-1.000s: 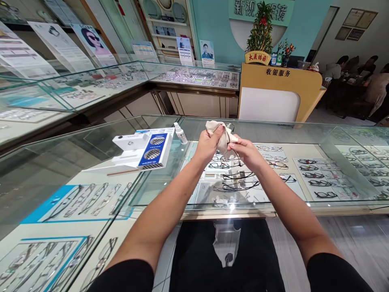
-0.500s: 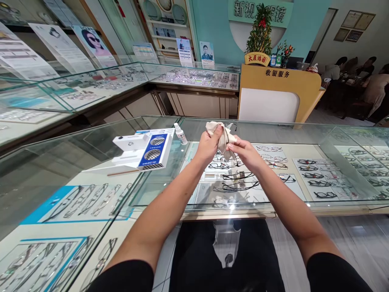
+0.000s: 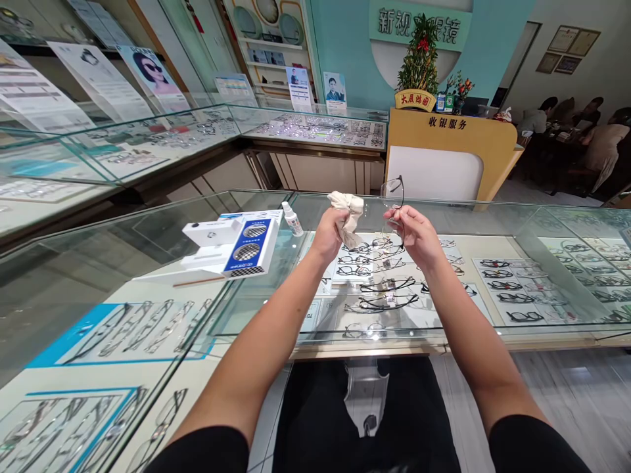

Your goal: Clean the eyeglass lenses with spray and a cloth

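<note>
My left hand grips a bunched cream cloth above the glass counter. A short gap to the right, my right hand pinches a pair of eyeglasses with a thin dark frame and clear lenses. The eyeglasses are held on edge, one lens above the fingers, and the cloth is apart from them. Left of the cloth, a small white spray bottle stands on the glass. Beside it lies an open white and blue box.
Under the glass counter top lie rows of eyeglass frames. More display cases stretch left and right. Beyond is a yellow cashier desk with a plant. Several people sit at the far right.
My hands have drawn apart. The cloth has come off the eyeglasses and moved left with my left hand, while my right hand holds the eyeglasses up to the right.
</note>
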### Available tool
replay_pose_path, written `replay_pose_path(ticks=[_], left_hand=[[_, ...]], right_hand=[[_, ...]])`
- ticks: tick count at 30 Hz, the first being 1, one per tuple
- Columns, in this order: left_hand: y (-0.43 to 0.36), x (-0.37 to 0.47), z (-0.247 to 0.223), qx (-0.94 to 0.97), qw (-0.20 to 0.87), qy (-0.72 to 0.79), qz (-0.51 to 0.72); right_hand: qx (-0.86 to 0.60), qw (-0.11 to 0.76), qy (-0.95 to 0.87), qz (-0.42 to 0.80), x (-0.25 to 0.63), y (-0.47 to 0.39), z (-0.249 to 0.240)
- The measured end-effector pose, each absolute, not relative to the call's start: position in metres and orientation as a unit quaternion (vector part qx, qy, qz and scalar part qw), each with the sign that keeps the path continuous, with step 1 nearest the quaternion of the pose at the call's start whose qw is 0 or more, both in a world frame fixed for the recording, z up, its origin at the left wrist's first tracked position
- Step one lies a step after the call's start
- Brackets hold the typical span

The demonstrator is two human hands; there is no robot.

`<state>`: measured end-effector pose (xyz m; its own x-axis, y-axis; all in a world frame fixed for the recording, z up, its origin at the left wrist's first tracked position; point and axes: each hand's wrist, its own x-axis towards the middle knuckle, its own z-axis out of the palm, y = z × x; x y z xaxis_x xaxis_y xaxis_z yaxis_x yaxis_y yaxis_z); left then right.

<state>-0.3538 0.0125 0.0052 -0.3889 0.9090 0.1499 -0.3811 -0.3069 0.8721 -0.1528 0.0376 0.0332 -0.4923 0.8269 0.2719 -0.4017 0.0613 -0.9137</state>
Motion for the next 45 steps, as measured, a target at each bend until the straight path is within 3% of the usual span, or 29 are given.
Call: replay_pose_path(ticks=[12, 18, 24, 30, 36, 45], left_hand=[[0.005, -0.348, 0.008, 0.407, 0.316, 0.442, 0.734], [0.000, -0.347, 0.011, 0.431, 0.283, 0.426, 0.744], [-0.005, -0.346, 0.012, 0.466, 0.317, 0.385, 0.731], [-0.008, -0.343, 0.017, 0.489, 0.217, 0.463, 0.707], [-0.006, -0.343, 0.011, 0.461, 0.213, 0.460, 0.728], [-0.010, -0.347, 0.008, 0.656, 0.010, 0.450, 0.606]], right_hand=[[-0.187, 0.450, -0.559, 0.671, -0.155, 0.035, 0.032], [-0.180, 0.439, -0.559, 0.681, -0.155, 0.035, 0.033], [-0.188, 0.433, -0.568, 0.674, -0.155, 0.035, 0.034], [-0.181, 0.427, -0.565, 0.682, -0.155, 0.034, 0.033], [-0.191, 0.419, -0.584, 0.669, -0.156, 0.035, 0.032], [-0.179, 0.372, -0.667, 0.620, -0.149, 0.041, 0.032]])
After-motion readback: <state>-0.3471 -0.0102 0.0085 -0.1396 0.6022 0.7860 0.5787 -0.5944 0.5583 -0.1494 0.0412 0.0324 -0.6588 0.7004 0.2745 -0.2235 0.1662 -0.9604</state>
